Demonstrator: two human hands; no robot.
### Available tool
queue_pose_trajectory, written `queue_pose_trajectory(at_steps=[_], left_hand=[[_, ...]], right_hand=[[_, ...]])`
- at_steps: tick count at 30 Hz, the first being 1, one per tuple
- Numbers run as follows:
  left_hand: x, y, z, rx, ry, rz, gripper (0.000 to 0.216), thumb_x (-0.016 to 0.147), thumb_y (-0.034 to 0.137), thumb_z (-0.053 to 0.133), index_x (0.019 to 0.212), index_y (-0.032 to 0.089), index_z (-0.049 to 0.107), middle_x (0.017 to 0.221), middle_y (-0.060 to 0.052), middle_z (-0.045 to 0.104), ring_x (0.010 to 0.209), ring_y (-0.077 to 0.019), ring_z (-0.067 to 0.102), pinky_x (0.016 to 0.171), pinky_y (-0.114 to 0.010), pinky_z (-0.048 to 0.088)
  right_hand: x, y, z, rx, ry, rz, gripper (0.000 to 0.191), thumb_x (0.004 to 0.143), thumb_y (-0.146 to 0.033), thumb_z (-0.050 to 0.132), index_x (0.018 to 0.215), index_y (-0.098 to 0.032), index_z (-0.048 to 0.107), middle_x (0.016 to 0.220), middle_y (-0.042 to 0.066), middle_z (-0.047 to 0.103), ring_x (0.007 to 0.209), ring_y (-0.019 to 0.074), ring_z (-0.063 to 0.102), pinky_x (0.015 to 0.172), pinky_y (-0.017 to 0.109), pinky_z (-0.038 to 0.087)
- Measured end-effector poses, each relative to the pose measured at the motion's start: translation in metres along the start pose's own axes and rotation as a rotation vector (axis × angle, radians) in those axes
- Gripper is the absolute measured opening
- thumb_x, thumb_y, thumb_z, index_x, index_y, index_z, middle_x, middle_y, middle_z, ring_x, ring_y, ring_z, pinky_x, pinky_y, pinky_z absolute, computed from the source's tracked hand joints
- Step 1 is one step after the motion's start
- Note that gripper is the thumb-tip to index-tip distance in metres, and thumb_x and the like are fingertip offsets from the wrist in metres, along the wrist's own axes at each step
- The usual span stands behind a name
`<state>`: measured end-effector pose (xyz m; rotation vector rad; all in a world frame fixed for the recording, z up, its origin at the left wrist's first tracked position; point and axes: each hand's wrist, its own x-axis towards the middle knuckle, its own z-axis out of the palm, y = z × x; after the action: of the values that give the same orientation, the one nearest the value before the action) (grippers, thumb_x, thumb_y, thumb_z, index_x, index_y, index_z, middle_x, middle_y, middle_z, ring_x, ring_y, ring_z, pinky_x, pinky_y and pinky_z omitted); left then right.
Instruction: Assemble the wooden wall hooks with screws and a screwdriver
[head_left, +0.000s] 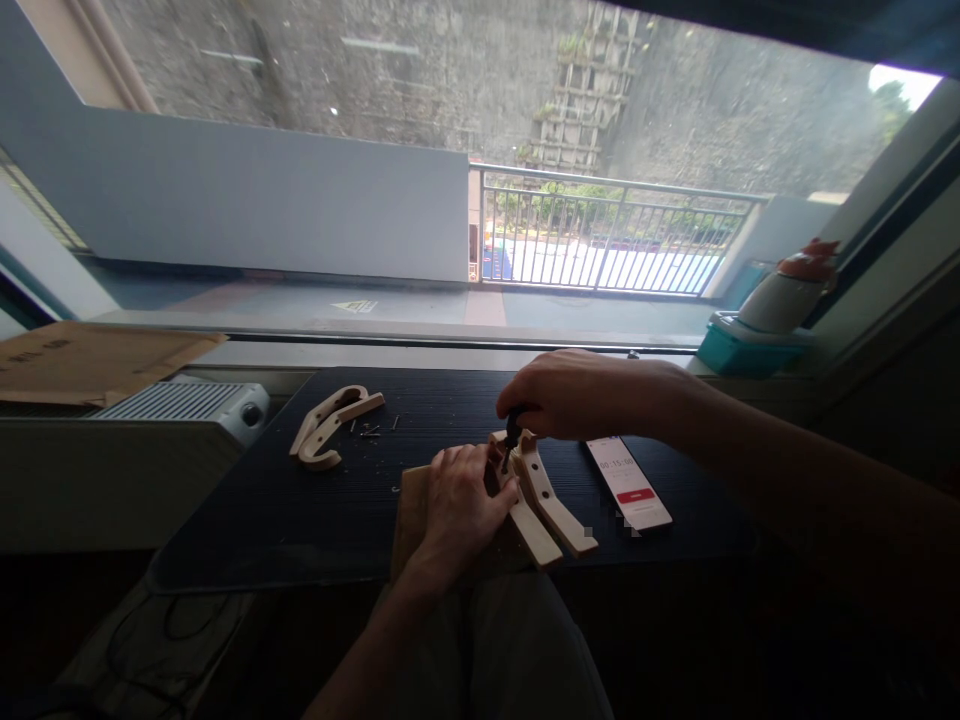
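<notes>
My right hand (551, 392) is closed round the dark handle of a screwdriver (511, 436), which points down at a curved wooden piece. Fingers of my left hand (463, 495) wrap round that near wooden piece (534, 532) and press it down over a brown block (411, 510). Beside it lies a second curved wooden piece (555, 505) with dark holes. The screwdriver's tip is too small to make out clearly. Farther left on the dark table (247, 510) rest two more hook-shaped wooden pieces (324, 428), and several small screws (370, 431) are scattered near them.
A phone (628, 482) showing a timer lies to the right, under my right forearm. At the left stand a radiator (187, 410) and a flat cardboard piece (105, 360). On the sill are a teal box (750, 345) and a pale bottle (784, 292). A window lies ahead.
</notes>
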<state>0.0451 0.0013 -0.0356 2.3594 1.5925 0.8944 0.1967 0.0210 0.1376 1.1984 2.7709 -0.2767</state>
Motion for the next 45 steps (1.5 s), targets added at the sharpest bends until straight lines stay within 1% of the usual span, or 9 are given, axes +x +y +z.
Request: queue_pose_trajectory(at_steps=[8,12,17,24,31,37,40,42,45], left_hand=[[0.0,0.0,0.002,0.012,-0.006,-0.004,0.022,0.076,0.036,0.059,0.09,0.02,0.057,0.083,-0.003,0.06,0.088,-0.0233,0.052,0.091,-0.04,0.035],[0.0,0.0,0.0,0.007,-0.014,-0.001,0.022,0.076,0.037,0.059,0.092,0.021,0.057,0.083,-0.002,0.06,0.088,-0.023,0.052,0.091,-0.04,0.035],[0.0,0.0,0.0,0.001,-0.01,-0.003,0.021,0.076,0.036,0.059,0.091,0.021,0.057,0.083,-0.002,0.061,0.088,-0.0223,0.052,0.09,-0.039,0.035],[0.0,0.0,0.001,-0.002,-0.004,-0.006,0.022,0.076,0.037,0.059,0.092,0.021,0.057,0.085,-0.002,0.061,0.09,-0.023,0.052,0.091,-0.04,0.034],[0.0,0.0,0.001,0.004,-0.021,-0.011,0.02,0.075,0.036,0.06,0.089,0.022,0.057,0.083,-0.002,0.06,0.089,-0.0232,0.052,0.091,-0.039,0.035],[0.001,0.0,-0.003,-0.013,-0.055,-0.016,0.023,0.077,0.037,0.057,0.093,0.021,0.058,0.087,-0.004,0.061,0.092,-0.0244,0.053,0.093,-0.041,0.035],[-0.001,-0.005,-0.012,-0.049,-0.127,0.017,0.033,0.075,0.043,0.059,0.1,0.021,0.059,0.093,-0.004,0.063,0.095,-0.0241,0.054,0.096,-0.042,0.035],[-0.004,-0.01,-0.02,-0.074,-0.204,0.052,0.048,0.074,0.049,0.06,0.111,0.021,0.057,0.109,-0.006,0.061,0.107,-0.026,0.052,0.101,-0.044,0.032],[-0.009,-0.017,-0.029,-0.066,-0.323,0.097,0.077,0.071,0.062,0.058,0.132,0.018,0.043,0.138,-0.012,0.044,0.13,-0.0325,0.033,0.108,-0.051,0.022]], right_hand=[[0.003,-0.002,0.006,-0.057,0.045,-0.022,0.021,0.085,-0.019,0.045,0.085,-0.015,0.066,0.072,0.002,0.063,0.06,0.0084,0.046,0.055,0.024,0.029],[0.005,-0.002,0.006,-0.068,0.044,0.018,0.025,0.087,-0.022,0.043,0.088,-0.014,0.066,0.073,0.003,0.063,0.059,0.0089,0.046,0.052,0.024,0.029],[0.002,0.0,0.002,0.011,0.018,0.023,0.03,0.083,-0.02,0.051,0.11,-0.02,0.063,0.087,0.003,0.066,0.067,0.01,0.053,0.057,0.023,0.034],[0.002,0.0,0.002,-0.022,-0.004,-0.023,0.022,0.081,-0.012,0.052,0.095,-0.017,0.067,0.08,0.002,0.066,0.066,0.0096,0.051,0.057,0.023,0.033],[0.002,0.0,0.009,-0.078,0.067,0.044,0.025,0.088,-0.024,0.043,0.087,-0.013,0.065,0.072,0.004,0.063,0.058,0.0093,0.047,0.053,0.024,0.03],[0.0,0.002,0.008,-0.017,0.045,0.029,0.023,0.084,-0.025,0.049,0.101,-0.019,0.065,0.078,0.002,0.065,0.06,0.0091,0.049,0.053,0.023,0.03],[-0.001,0.003,0.009,0.001,0.038,0.003,0.022,0.083,-0.021,0.05,0.098,-0.019,0.065,0.078,0.001,0.064,0.061,0.0087,0.049,0.053,0.023,0.03],[-0.001,0.005,0.011,-0.006,0.031,-0.005,0.018,0.083,-0.02,0.05,0.09,-0.017,0.065,0.075,0.001,0.063,0.059,0.0084,0.048,0.053,0.023,0.03],[-0.001,0.009,0.015,-0.003,0.024,0.001,0.015,0.082,-0.021,0.051,0.087,-0.017,0.065,0.073,0.0,0.062,0.058,0.0083,0.048,0.052,0.023,0.031]])
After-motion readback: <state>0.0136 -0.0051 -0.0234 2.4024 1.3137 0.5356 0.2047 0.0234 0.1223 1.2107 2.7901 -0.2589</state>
